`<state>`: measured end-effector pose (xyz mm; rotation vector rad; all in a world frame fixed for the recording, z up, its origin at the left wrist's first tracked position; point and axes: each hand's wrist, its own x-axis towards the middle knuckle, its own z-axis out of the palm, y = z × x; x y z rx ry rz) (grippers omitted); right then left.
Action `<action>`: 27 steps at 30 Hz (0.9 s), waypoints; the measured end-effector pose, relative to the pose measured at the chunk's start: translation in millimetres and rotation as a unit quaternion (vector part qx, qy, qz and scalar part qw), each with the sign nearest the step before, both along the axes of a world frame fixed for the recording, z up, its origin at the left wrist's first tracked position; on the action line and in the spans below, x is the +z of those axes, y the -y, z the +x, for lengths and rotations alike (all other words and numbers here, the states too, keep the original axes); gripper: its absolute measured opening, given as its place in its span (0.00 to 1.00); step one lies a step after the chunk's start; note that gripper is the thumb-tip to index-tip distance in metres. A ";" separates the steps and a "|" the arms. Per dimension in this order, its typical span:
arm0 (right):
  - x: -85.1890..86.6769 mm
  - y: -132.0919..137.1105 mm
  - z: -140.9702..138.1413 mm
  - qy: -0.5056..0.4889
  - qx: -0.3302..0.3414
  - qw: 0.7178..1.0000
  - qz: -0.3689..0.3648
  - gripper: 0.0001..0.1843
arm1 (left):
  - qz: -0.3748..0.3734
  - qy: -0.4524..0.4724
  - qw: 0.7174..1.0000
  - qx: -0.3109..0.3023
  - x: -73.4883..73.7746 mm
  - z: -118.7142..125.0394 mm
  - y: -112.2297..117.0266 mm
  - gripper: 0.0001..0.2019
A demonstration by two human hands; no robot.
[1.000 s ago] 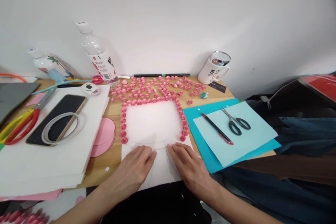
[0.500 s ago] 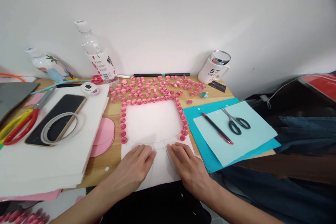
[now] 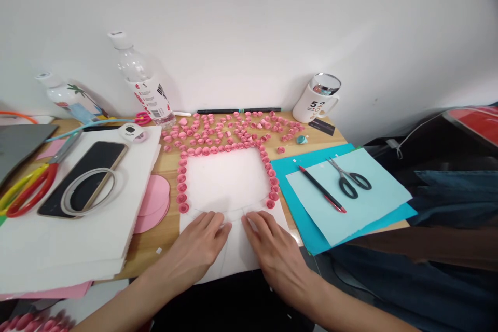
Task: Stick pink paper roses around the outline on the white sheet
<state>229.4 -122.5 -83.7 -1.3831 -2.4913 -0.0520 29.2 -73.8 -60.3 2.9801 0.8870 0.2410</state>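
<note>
A white paper sheet point(image 3: 227, 181) lies on the wooden desk in front of me, edged on three sides by a row of small pink rolled paper roses point(image 3: 182, 187). My left hand point(image 3: 198, 249) rests flat on the sheet's near part, fingers stretched out and open. My right hand point(image 3: 274, 249) lies flat beside it, fingers spread, also touching the sheet. Neither hand holds anything. Several more loose pink roses point(image 3: 233, 129) are scattered behind the sheet.
Left: a stack of white paper point(image 3: 78, 233) carrying a phone point(image 3: 83, 176), a tape ring point(image 3: 89, 189) and red scissors point(image 3: 27, 192); pink paper discs point(image 3: 155, 202). Right: blue sheets point(image 3: 350, 197) with black scissors point(image 3: 350, 181) and a pen point(image 3: 321, 189). Bottles point(image 3: 142, 83) and a mug point(image 3: 317, 98) stand by the wall.
Both hands have shifted a little farther onto the sheet; my right hand moved slightly left toward my left. Nothing was picked up or let go.
</note>
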 end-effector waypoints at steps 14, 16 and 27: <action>-6.3 10.5 -21.8 0.033 0.056 0.998 0.024 0.30 | -0.261 0.112 0.943 0.171 10.4 -9.6 -11.1 0.08; -5.6 9.9 -23.6 0.050 0.057 0.997 0.020 0.31 | -0.267 0.092 0.943 0.176 8.7 -7.9 -13.0 0.11; -0.1 9.6 -27.8 0.061 0.042 0.996 0.040 0.30 | -0.265 0.016 0.941 0.208 17.0 -1.6 -23.1 0.11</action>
